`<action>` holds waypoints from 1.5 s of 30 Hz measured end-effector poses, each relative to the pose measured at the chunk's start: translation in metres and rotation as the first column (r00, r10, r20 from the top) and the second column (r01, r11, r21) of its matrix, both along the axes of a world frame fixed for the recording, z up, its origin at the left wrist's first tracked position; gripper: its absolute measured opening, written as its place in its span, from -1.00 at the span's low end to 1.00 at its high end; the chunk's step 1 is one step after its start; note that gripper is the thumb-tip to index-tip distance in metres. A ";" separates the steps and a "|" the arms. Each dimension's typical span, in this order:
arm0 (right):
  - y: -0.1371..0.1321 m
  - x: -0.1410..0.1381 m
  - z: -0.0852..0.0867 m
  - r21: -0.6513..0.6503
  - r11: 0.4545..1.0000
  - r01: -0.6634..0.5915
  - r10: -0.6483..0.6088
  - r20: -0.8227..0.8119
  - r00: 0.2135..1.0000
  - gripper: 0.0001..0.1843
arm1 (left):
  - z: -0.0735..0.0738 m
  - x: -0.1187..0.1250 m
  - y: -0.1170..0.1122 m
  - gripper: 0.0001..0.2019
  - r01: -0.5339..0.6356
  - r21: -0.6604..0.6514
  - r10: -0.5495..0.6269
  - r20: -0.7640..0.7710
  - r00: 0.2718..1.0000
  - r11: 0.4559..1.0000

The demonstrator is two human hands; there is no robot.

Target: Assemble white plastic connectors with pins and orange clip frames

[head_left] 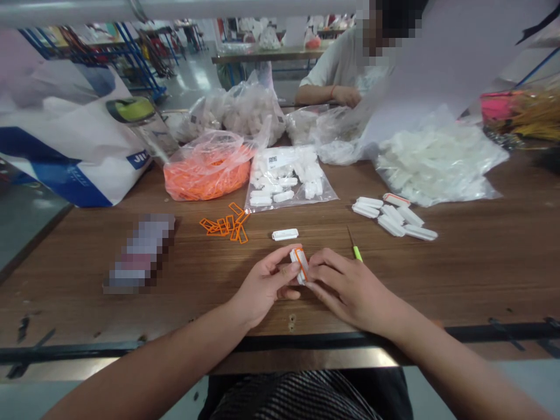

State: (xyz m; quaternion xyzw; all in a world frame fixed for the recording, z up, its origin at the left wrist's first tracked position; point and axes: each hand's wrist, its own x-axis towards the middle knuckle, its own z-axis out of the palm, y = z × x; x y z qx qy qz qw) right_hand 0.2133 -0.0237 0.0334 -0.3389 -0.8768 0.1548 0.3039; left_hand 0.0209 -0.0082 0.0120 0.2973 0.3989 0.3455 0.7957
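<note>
Near the table's front edge, my left hand (266,286) pinches a small white plastic housing (300,273) between thumb and fingers. An orange rectangular frame (301,262) lies along its face. My right hand (345,286) has its fingers closed against the right side of the same piece. Just beyond my hands lies another white housing (284,234). Loose orange frames (224,224) form a small heap to the left of it. On the right, several white housings (391,216) lie in a group, one with an orange strip on it. A pick with a green handle (357,253) lies beside my right hand.
Behind are a bag of orange frames (210,169), a clear bag of white housings (286,175) and a large bag of whitish parts (437,157). A phone-like object (142,251), blurred, lies left, near a bottle (140,119). A co-worker (341,76) sits opposite.
</note>
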 end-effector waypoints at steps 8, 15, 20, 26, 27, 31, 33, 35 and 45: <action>-0.001 -0.004 -0.006 0.072 0.997 0.023 -0.028 0.069 0.997 -0.82 | 0.001 0.002 0.000 -0.41 -0.013 -0.003 0.013 -0.023 1.000 1.000; -0.002 -0.001 -0.014 0.089 0.995 0.037 -0.037 -0.004 0.999 -0.88 | 0.002 0.000 0.000 -0.39 0.022 -0.011 -0.022 -0.014 1.000 1.000; -0.001 -0.001 -0.016 0.032 0.999 0.023 -0.019 -0.134 0.991 -0.96 | 0.000 -0.001 0.001 -0.42 0.010 -0.030 -0.009 0.017 1.000 1.000; -0.002 0.002 -0.014 0.163 0.987 -0.003 0.007 -0.025 1.000 -0.94 | -0.003 -0.003 0.001 -0.43 0.014 -0.055 -0.009 0.089 0.996 0.998; -0.002 0.003 -0.013 0.197 0.980 -0.007 0.008 -0.005 1.000 -0.94 | -0.003 -0.003 0.001 -0.44 0.015 -0.056 -0.009 0.104 0.995 0.998; -0.002 0.001 -0.014 0.241 0.970 0.014 -0.012 -0.010 1.000 -0.95 | -0.003 -0.004 0.002 -0.46 0.020 -0.054 -0.012 0.148 0.989 0.998; -0.001 0.000 -0.015 0.214 0.976 0.037 -0.028 -0.046 0.999 -0.96 | -0.003 -0.005 0.003 -0.46 0.024 -0.045 -0.017 0.155 0.988 0.999; -0.001 0.000 -0.015 0.197 0.979 0.053 -0.041 -0.064 0.997 -0.95 | -0.002 -0.005 0.003 -0.45 0.033 -0.034 -0.028 0.151 0.988 0.999; -0.004 0.003 -0.012 0.346 0.936 0.066 -0.069 -0.005 0.998 -0.87 | -0.001 -0.002 0.004 -0.47 0.018 0.005 -0.018 0.072 0.997 1.000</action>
